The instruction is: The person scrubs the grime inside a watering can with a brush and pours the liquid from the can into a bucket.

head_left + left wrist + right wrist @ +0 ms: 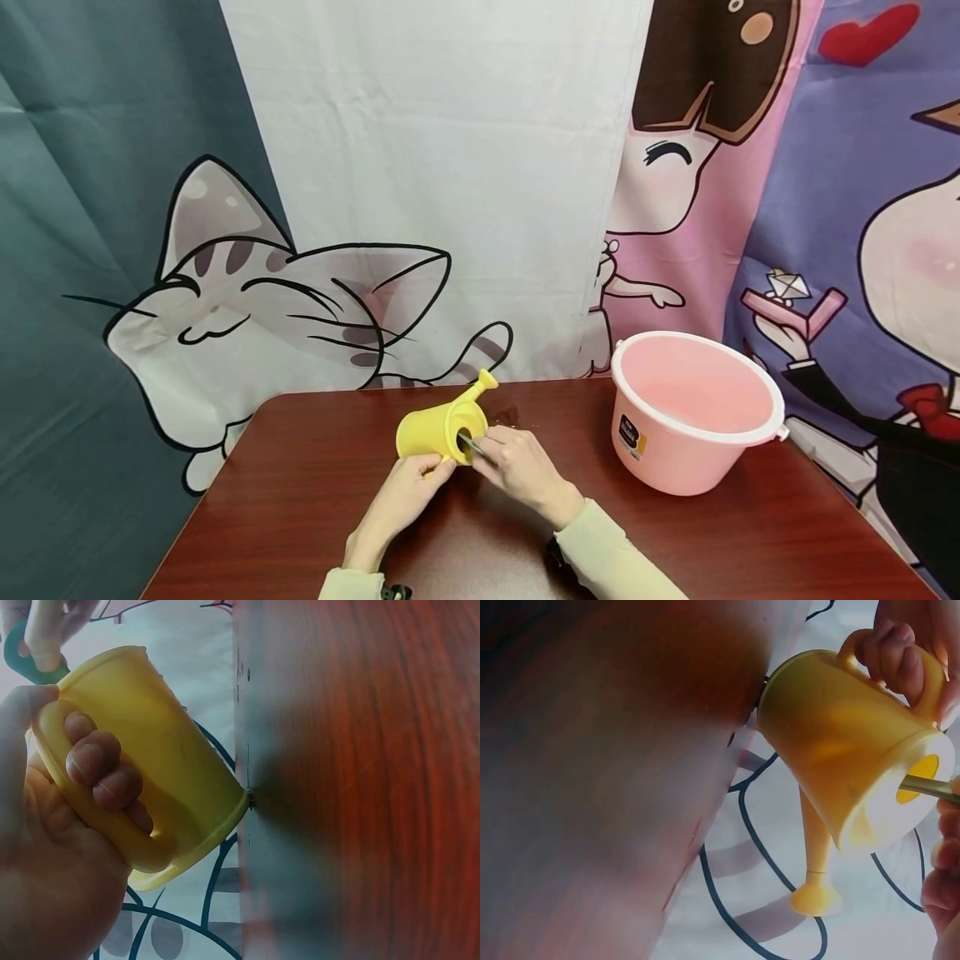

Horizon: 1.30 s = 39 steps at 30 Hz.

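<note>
A yellow toy watering can (423,432) is tilted on its side above the brown table, its round top opening turned to the right and its spout pointing up. My left hand (408,492) grips its handle, with fingers curled through the loop in the left wrist view (67,817). My right hand (517,467) holds what look like scissors (928,787); their slim metal end reaches into the can's opening. A green loop of their handle (34,671) shows around the right fingers in the left wrist view. The tip inside the can is hidden.
A pink bucket (697,467) with a white rim stands on the table (300,500) at the right. Behind the table hangs a cartoon-printed cloth (465,167). Small wet-looking spots (508,414) lie near the back edge, right of the can.
</note>
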Available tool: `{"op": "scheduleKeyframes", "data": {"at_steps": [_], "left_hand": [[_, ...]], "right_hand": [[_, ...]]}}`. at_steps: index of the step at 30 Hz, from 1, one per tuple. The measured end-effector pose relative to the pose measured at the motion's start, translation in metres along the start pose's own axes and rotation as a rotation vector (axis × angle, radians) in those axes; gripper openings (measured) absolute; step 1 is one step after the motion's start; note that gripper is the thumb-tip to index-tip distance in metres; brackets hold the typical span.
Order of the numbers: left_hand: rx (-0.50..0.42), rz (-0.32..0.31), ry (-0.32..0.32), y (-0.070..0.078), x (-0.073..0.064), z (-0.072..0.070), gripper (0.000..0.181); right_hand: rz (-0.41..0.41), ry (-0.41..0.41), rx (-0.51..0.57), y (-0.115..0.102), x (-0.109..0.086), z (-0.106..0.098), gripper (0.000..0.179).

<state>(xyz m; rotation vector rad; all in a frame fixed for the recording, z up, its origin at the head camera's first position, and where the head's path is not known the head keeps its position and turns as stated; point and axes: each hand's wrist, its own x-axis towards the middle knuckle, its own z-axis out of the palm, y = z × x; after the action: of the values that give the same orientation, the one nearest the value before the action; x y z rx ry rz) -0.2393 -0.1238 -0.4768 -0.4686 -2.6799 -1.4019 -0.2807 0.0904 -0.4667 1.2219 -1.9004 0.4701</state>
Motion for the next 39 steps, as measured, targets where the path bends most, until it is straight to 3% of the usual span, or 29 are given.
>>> {"op": "scheduleKeyframes", "data": {"at_steps": [16, 21, 30, 39], "left_hand": [[-0.005, -0.003, 0.000, -0.0023, 0.0002, 0.0014, 0.044], [-0.010, -0.004, 0.001, -0.0014, 0.0001, 0.0008, 0.044], [-0.005, 0.020, 0.006, -0.0015, 0.0011, 0.0000, 0.042], [0.001, 0.014, -0.002, -0.0018, 0.0011, 0.0021, 0.042]], "right_hand": [[-0.060, 0.116, 0.011, -0.0022, 0.0041, -0.0051, 0.021], [0.005, 0.097, 0.018, -0.0022, 0.0036, -0.0010, 0.015], [0.168, -0.011, 0.030, -0.0039, 0.0018, 0.0017, 0.008], [0.174, -0.021, 0.005, -0.0056, 0.0014, 0.0001, 0.011]]}}
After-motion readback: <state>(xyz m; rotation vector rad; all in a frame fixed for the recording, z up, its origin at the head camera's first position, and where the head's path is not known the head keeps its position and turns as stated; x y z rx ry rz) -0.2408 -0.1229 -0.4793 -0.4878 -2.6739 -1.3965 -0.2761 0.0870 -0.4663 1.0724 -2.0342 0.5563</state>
